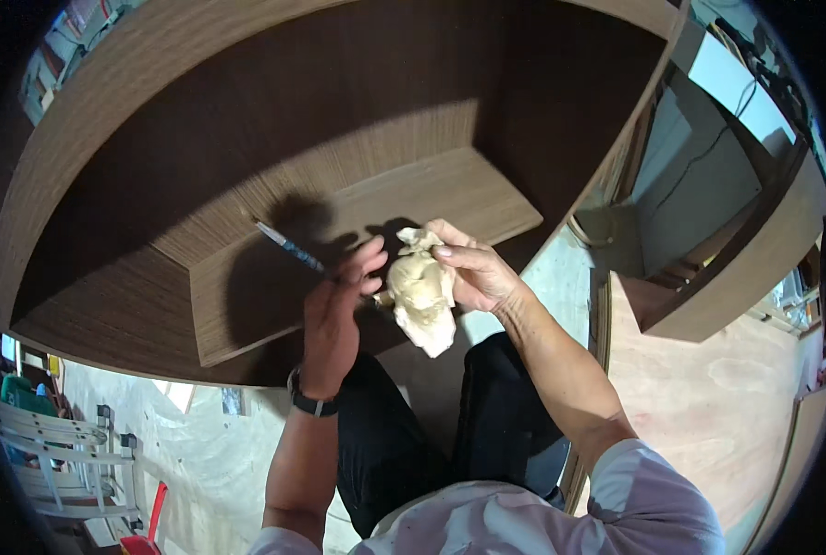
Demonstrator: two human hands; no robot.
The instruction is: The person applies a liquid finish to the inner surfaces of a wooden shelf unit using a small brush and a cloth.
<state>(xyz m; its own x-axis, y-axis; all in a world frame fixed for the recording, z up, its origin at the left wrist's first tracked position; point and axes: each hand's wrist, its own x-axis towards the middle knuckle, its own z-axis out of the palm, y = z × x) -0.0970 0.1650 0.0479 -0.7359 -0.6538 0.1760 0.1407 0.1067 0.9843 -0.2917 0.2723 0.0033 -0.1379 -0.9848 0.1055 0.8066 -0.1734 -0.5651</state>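
In front of my lap, my right hand (480, 270) pinches a crumpled cream-coloured cloth (424, 294) by its upper part, thumb on top. The cloth's lower end hangs free between my hands. Just left of it is my left hand (337, 301), fingers pointing toward the cloth. A slim stick-like tool (289, 247) with a blue-and-white patterned shaft and a pale tip lies in the left hand. It slants up and left toward the wooden panel; the hand hides its middle, and its exact kind is not clear.
Before me curves a brown wood-grain cabinet (80, 171) with a low inner shelf (431, 194), partly in shadow. At lower left stands an aluminium ladder (61, 453) beside a red object (158, 511). On the right are a plywood sheet (700, 398) and another curved wooden piece (737, 291).
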